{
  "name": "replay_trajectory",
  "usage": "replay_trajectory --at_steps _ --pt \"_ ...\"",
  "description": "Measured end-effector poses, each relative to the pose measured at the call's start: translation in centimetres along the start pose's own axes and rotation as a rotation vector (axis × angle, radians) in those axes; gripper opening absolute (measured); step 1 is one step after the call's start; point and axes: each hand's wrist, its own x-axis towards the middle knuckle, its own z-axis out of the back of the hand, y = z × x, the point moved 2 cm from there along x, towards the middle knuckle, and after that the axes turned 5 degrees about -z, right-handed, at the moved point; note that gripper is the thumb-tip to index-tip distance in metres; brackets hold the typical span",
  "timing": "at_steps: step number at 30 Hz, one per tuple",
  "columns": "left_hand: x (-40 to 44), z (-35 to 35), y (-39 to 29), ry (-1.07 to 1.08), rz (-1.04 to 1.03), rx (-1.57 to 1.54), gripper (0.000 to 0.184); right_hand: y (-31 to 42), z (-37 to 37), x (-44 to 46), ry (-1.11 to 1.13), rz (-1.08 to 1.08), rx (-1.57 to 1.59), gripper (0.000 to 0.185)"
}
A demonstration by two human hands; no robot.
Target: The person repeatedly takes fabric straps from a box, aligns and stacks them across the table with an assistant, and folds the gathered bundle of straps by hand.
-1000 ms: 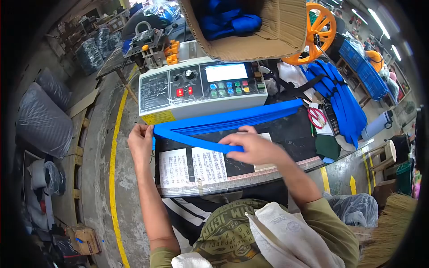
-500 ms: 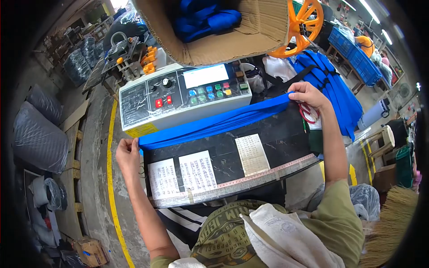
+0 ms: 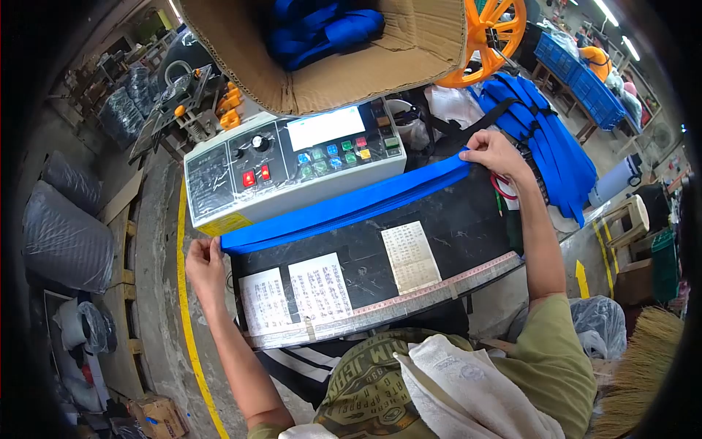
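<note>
A bundle of blue webbing straps (image 3: 344,207) is stretched lengthwise over the black work surface (image 3: 351,267). My left hand (image 3: 206,265) pinches its left end between thumb and fingers. At the right end, higher up, my right hand (image 3: 497,155) grips the other end the same way. Just behind the straps stands a machine control box (image 3: 292,164) with a lit screen, a dial and coloured buttons. Handwritten paper sheets (image 3: 320,287) lie in front of the straps, and a measuring tape (image 3: 439,284) runs along the near edge.
Above the control box, a cardboard box (image 3: 365,77) holds more blue strapping. An orange wheel (image 3: 497,40) is beside it. More blue straps (image 3: 548,146) hang at the right, near a pale bottle (image 3: 614,179). A straw broom (image 3: 643,373) stands at lower right.
The straps look flatter and more evenly aligned between my hands. Both hands keep their hold and have shifted slightly left in the view, as the camera view has moved a little.
</note>
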Motion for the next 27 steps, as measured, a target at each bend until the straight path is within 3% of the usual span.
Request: replay_trajectory --at_steps 6,10,13,17,22,27 --pt "-0.2 0.1 -1.2 -0.025 -0.014 0.149 0.019 0.9 -0.4 -0.8 -0.032 -0.099 -0.068 0.019" --pt "-0.4 0.0 -2.0 -0.048 -0.101 0.282 0.019 0.8 -1.8 -1.5 -0.121 0.024 0.175 0.012" --pt "-0.9 -0.1 -4.3 -0.098 -0.120 0.354 0.017 2.6 -2.2 -2.5 -0.324 0.627 -0.209 0.008" --pt "-0.9 -0.3 -4.1 -0.105 -0.146 0.434 0.016 2.2 -2.3 -2.7 -0.071 0.486 -0.239 0.016" --pt "-0.9 -0.1 -4.4 -0.105 -0.183 0.426 0.016 2.8 -0.7 -4.1 -0.079 0.449 -0.266 0.018" --pt "-0.9 0.1 -4.8 -0.071 -0.130 0.540 0.017 3.2 -0.1 -3.7 -0.105 0.562 -0.502 0.020"
